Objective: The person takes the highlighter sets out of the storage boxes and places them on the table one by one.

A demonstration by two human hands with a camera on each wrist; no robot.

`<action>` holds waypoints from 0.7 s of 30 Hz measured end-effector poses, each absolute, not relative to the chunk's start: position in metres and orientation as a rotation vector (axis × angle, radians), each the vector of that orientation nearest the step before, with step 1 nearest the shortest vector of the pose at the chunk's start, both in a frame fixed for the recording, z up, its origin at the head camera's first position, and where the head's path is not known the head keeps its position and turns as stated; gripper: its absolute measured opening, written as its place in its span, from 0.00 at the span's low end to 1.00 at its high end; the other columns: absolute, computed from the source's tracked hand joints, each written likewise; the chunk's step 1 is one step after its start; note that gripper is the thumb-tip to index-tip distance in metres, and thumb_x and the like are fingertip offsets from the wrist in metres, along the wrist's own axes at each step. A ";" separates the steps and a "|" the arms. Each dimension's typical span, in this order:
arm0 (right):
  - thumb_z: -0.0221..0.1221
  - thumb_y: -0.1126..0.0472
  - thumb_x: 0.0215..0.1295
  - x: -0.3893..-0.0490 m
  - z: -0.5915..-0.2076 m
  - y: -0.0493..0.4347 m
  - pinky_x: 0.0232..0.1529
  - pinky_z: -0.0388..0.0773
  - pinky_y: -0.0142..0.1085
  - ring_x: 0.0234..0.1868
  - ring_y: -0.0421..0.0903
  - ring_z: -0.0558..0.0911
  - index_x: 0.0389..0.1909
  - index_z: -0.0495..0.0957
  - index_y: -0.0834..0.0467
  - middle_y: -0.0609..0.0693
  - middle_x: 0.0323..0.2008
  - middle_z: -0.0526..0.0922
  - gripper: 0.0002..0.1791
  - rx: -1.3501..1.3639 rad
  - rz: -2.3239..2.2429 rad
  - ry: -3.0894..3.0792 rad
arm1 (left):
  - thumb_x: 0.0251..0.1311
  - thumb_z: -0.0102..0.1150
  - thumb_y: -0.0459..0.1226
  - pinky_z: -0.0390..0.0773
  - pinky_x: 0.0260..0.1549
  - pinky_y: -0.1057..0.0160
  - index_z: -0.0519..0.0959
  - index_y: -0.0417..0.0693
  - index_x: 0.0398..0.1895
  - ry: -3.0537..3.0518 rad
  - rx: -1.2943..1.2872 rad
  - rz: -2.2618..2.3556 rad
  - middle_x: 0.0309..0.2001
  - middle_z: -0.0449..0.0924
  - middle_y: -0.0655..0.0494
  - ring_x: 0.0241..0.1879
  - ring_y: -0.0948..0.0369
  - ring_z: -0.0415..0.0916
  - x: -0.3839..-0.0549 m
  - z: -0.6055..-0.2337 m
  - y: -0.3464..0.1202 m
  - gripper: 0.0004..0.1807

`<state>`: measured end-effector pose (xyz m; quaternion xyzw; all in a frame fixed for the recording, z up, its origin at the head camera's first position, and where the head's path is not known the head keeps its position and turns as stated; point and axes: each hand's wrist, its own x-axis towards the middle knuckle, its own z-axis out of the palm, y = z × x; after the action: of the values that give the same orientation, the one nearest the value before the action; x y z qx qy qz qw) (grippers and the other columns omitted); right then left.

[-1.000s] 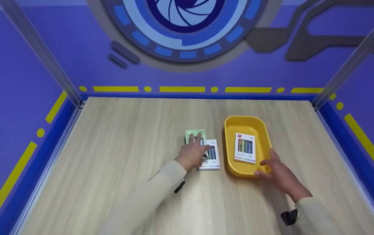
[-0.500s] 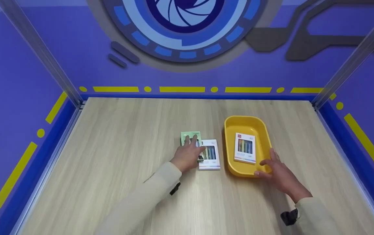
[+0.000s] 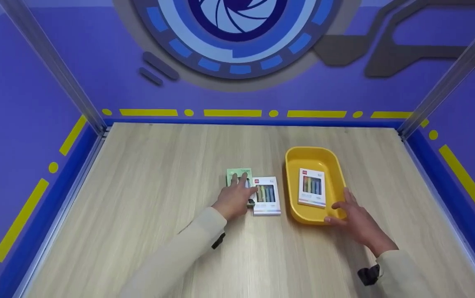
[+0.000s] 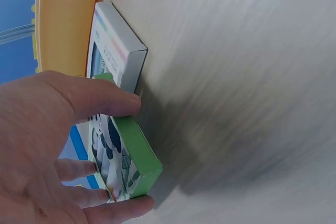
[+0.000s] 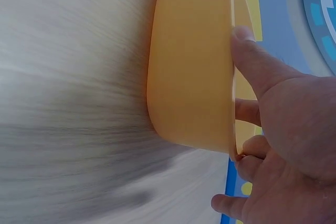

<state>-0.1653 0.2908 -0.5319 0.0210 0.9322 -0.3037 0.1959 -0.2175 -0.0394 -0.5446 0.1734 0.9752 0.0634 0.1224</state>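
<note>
My left hand [image 3: 234, 200] holds a small green box [image 3: 239, 171] by its sides, the thumb on one edge and the little finger on the other. The left wrist view shows a black-and-white print on that green box [image 4: 137, 148], which sits at a slight tilt there. Right beside it lies a white crayon box [image 3: 266, 208] with a window of coloured sticks. My right hand [image 3: 359, 221] grips the near right corner of a yellow plastic basin [image 3: 311, 158], its thumb at the rim [image 5: 234, 87] and some fingers inside. A similar white crayon box [image 3: 312, 199] lies in the basin.
The wooden tabletop [image 3: 158, 165] is bounded by a blue back wall [image 3: 237, 97] and side walls. Metal posts [image 3: 55, 70] stand at the back corners. The basin is just right of the loose white box.
My left hand has drawn the green box left and slightly nearer, off the white crayon box, uncovering more of its window. The right hand and the basin have stayed put.
</note>
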 end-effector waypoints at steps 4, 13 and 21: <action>0.64 0.39 0.56 -0.166 -0.533 0.291 0.70 0.47 0.64 0.76 0.66 0.38 0.61 0.69 0.61 0.59 0.77 0.27 0.40 0.054 -0.840 2.620 | 0.54 0.61 0.27 0.78 0.54 0.44 0.71 0.66 0.66 2.837 0.497 0.203 0.76 0.50 0.44 0.74 0.38 0.49 -0.218 -0.546 -0.043 0.37; 0.63 0.35 0.54 -0.166 -0.534 0.292 0.69 0.49 0.64 0.76 0.67 0.40 0.62 0.68 0.61 0.58 0.77 0.26 0.43 0.072 -0.831 2.613 | 0.56 0.58 0.26 0.74 0.57 0.41 0.71 0.64 0.66 2.829 0.487 0.228 0.76 0.50 0.44 0.74 0.39 0.48 -0.215 -0.546 -0.049 0.35; 0.63 0.34 0.54 -0.165 -0.533 0.292 0.70 0.50 0.64 0.75 0.67 0.41 0.62 0.68 0.60 0.57 0.77 0.25 0.43 0.067 -0.842 2.610 | 0.59 0.56 0.27 0.72 0.60 0.41 0.71 0.64 0.66 2.810 0.475 0.212 0.76 0.49 0.45 0.74 0.40 0.48 -0.212 -0.548 -0.050 0.33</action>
<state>-0.1652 0.2920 -0.5330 0.0239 0.9326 -0.3009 0.1978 -0.2118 -0.0504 -0.5482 0.1646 0.9734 0.0735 0.1416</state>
